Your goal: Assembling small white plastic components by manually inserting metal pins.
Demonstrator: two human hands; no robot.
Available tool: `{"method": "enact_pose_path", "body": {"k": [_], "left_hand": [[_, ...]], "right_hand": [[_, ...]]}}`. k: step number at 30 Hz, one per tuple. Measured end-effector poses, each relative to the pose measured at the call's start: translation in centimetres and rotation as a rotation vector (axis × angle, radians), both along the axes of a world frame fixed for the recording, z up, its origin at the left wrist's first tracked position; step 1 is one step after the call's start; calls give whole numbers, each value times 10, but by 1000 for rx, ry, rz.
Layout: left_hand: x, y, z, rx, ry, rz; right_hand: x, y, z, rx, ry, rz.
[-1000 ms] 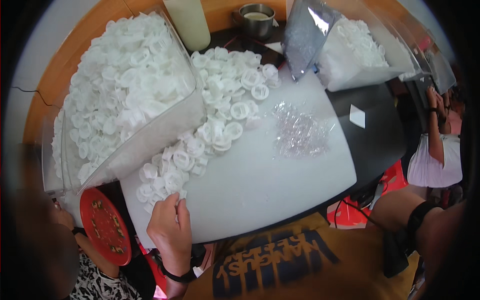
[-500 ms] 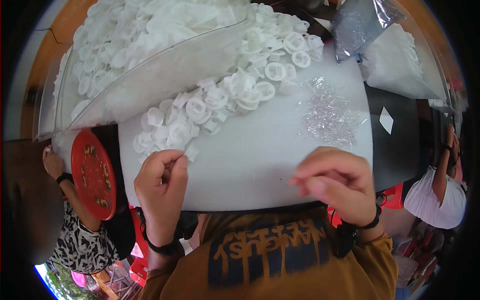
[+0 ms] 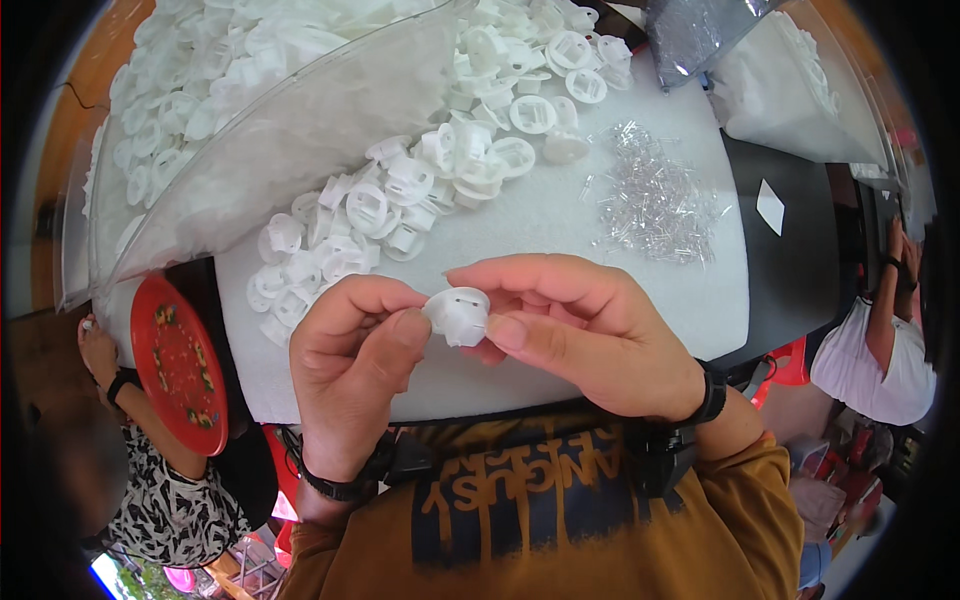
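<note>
A small white plastic part (image 3: 460, 315) with a round flange and a boxy body is held up over the near side of the white work surface. My left hand (image 3: 365, 345) pinches its left side between thumb and forefinger. On the other side my right hand (image 3: 590, 335) is closed too, its thumb against the part's body and its fingers behind it. Whether a tiny pin is between those right fingers cannot be seen. Just beyond the left hand lies a heap of similar white parts (image 3: 385, 190). Farther right is a scattered pile of thin clear pins (image 3: 655, 200).
A big clear plastic bag (image 3: 290, 130) full of white parts fills the far left. Beyond the pins sit a grey plastic bag (image 3: 695, 35) and another clear bag (image 3: 770, 100). At left is a red tray (image 3: 180, 370), near a co-worker's hand (image 3: 97, 350). Another person stands at far right.
My left hand has come away from the heap's near end toward the middle with the white part. My right hand has moved left and closed on the same part.
</note>
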State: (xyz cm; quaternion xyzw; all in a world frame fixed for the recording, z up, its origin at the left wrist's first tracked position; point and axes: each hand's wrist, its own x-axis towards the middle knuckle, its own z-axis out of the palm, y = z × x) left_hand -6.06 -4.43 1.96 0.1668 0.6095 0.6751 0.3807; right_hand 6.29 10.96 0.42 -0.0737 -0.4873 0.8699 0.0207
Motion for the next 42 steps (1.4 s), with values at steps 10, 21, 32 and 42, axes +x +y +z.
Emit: {"method": "enact_pose_path", "body": {"k": [10, 21, 32, 42], "left_hand": [[8, 13, -3, -7, 19, -120], [33, 52, -3, -274, 263, -358], [48, 106, -18, -233, 937, -437], [48, 115, -25, -357, 1111, -544]], "right_hand": [[15, -1, 6, -280, 9, -126], [81, 26, 1, -221, -100, -303], [126, 49, -37, -282, 116, -613], [130, 53, -38, -364, 125, -571]]}}
